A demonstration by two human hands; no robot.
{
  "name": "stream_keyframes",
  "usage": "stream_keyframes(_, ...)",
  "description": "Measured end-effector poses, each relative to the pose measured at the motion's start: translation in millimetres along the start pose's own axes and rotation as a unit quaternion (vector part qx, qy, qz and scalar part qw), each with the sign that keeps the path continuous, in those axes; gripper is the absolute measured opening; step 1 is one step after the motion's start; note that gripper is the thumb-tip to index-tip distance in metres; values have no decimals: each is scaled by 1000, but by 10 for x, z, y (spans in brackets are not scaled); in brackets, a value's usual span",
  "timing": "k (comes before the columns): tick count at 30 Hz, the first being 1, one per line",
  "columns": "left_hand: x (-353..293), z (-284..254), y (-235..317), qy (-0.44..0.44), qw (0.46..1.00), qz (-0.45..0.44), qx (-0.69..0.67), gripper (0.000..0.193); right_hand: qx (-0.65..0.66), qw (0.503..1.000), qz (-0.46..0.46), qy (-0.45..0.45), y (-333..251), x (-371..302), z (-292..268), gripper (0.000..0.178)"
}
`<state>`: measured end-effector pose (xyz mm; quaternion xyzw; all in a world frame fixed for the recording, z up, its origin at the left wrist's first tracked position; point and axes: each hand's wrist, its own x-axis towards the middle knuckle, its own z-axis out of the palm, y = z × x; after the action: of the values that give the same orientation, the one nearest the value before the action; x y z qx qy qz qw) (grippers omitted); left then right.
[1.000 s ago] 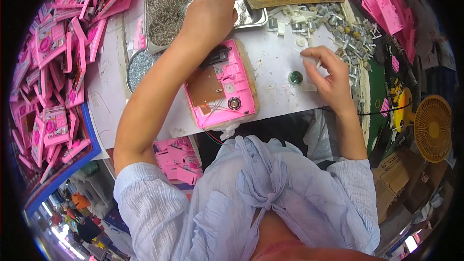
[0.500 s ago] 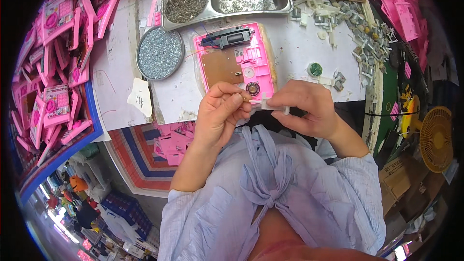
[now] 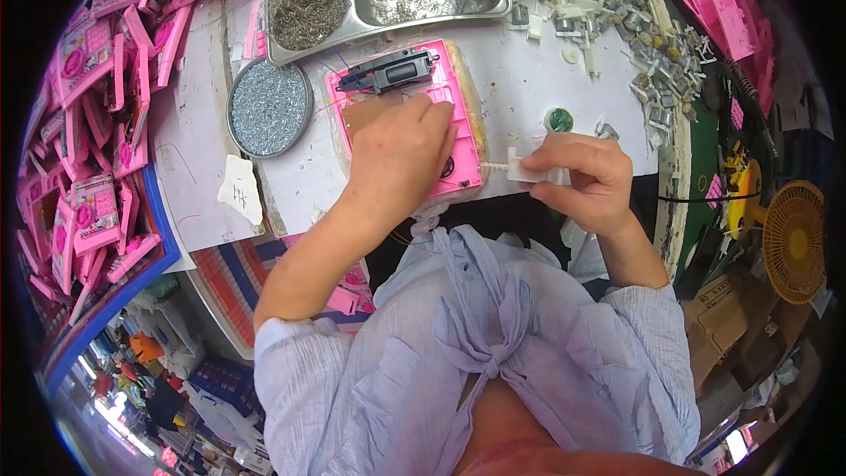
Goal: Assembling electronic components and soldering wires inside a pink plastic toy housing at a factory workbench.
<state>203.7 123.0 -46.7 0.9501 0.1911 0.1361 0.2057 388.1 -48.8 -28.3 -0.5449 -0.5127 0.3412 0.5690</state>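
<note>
Pale and littered, the desk (image 3: 515, 106) carries an open pink casing (image 3: 463, 132) partly beneath the left hand (image 3: 401, 156); what, if anything, that hand grips is hidden. Beside the casing, the right hand (image 3: 589, 178) pinches a white plastic piece (image 3: 518, 169). Beyond the right hand sits a green round object (image 3: 557, 120); farther out, ahead of both hands, a metal tray (image 3: 432, 24).

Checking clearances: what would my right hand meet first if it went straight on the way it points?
Your right hand, white part leading, would probably meet the pink casing first; depth is unclear.
</note>
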Motion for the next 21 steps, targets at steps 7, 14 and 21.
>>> stream_keyframes(7, 91, 113, 17, -56, 996, 20, 73, 10, -18, 999, -7, 39, 115, -101, -77, 30)
stream_keyframes(14, 127, -14, -63, 17, 998, 15, -67, 11, 25, 987, 143, 61, 127, -33, 63, 28)
stream_keyframes(21, -324, -10, -308, 164, 953, -108, -230, 5, -300, 942, -152, -5, 390, 371, 195, 32)
